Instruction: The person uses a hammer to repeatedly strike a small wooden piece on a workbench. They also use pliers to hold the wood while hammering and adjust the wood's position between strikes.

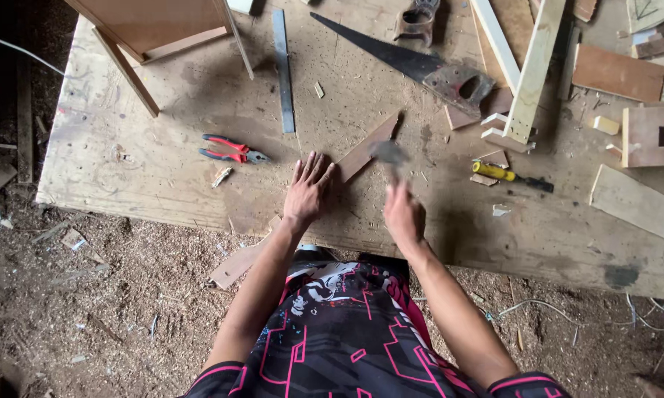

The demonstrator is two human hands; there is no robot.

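My left hand lies flat, fingers spread, on a long brown wooden strip that runs diagonally across the plywood workbench and hangs over its near edge. My right hand grips a hammer, blurred with motion, its head just above the strip to the right of my left fingers.
Red-handled pliers lie left of my hands. A handsaw, a metal ruler and a wooden plane sit further back. A yellow-handled screwdriver, wood offcuts and battens crowd the right side. Sawdust covers the floor.
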